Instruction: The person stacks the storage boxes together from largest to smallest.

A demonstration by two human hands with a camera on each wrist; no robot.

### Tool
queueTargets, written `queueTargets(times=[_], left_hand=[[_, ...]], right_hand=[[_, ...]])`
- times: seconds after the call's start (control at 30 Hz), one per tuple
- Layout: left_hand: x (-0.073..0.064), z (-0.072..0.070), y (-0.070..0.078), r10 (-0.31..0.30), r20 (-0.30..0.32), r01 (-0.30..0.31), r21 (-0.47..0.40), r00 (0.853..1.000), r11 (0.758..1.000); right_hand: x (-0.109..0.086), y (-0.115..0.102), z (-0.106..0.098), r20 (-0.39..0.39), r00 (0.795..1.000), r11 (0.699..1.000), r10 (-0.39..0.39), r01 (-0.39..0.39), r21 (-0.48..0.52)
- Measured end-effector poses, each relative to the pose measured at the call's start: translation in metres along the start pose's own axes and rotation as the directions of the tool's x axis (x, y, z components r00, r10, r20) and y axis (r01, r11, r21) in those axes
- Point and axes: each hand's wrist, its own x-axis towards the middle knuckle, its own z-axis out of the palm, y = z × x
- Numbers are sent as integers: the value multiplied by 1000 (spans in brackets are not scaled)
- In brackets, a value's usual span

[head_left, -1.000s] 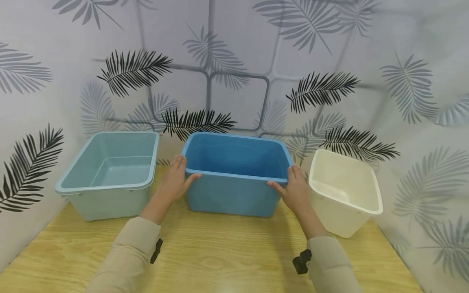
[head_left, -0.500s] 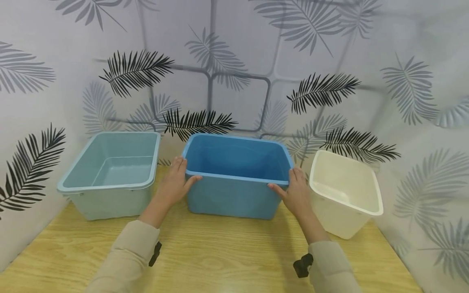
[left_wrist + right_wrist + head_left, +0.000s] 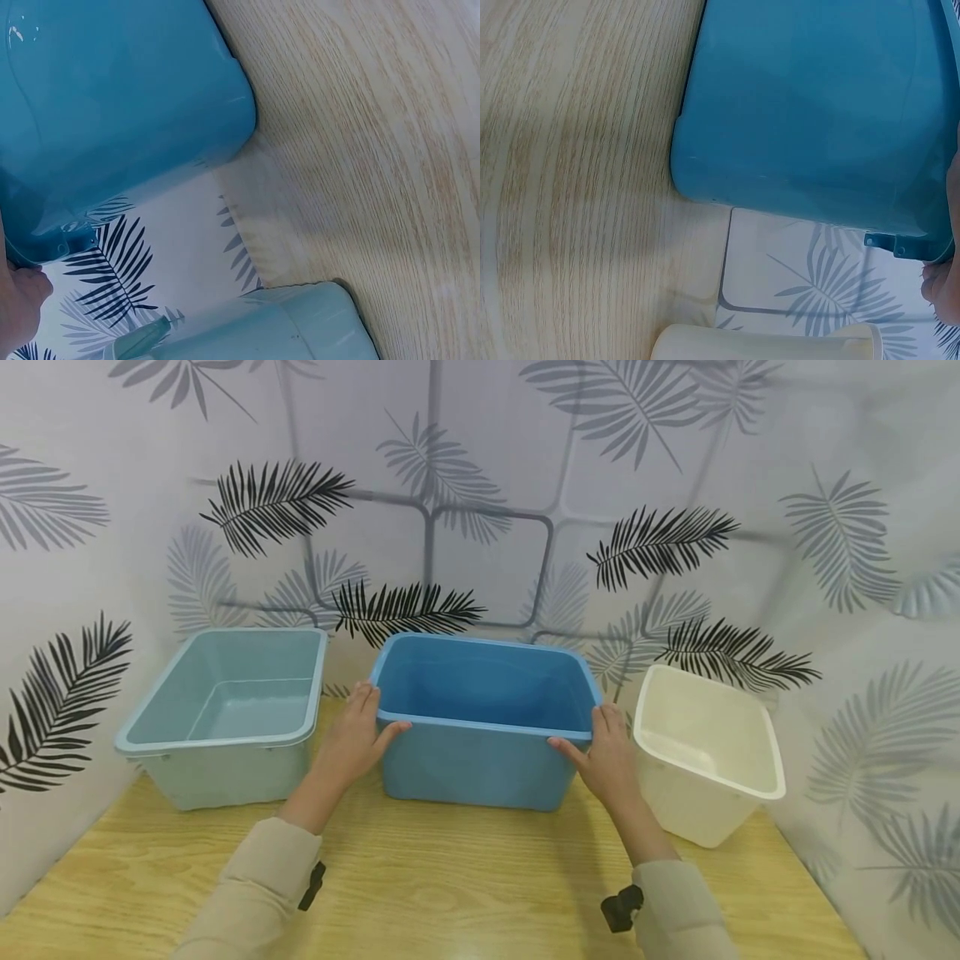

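Note:
A blue plastic storage bin (image 3: 480,764) stands on the wooden table between my two hands, its open top showing a bare inside. My left hand (image 3: 352,732) grips the rim at its left front corner, the thumb lying along the front wall. At the opposite front corner my right hand (image 3: 606,752) holds the rim in the same way. From the left wrist, the bin's wall (image 3: 127,97) fills the upper left and fingers tuck under the rim. In the right wrist view, fingertips curl beneath the rim of the blue bin (image 3: 810,112).
To the left stands a pale teal bin (image 3: 232,777), open at the top. A cream bin (image 3: 693,806) sits on the right, turned at an angle. Leaf-patterned cloth (image 3: 487,468) hangs behind the wooden table (image 3: 450,885).
The blue bin has shifted very slightly towards me, with both hands keeping their hold on its rim. The other two bins stay where they were.

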Motion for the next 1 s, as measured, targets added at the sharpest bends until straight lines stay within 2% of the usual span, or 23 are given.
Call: queueTargets(times=[0.2,0.37,0.73,1.0], left_hand=[[-2,-1,0,19,-24,-19,15,1000,1000],[-4,-1,2,12,-24,-12,17,1000,1000],[-7,-4,5,-13,-20,13,13,1000,1000],[-11,-5,6,-12,-16,12,30,1000,999]], right_hand=[[-2,1,2,-34,999,1000,-28,28,13],[-3,0,1,-57,997,998,-51,52,23],[-7,-3,-4,-11,1000,1000,-16,16,10],[-10,-5,-6,-15,1000,1000,-16,16,1]])
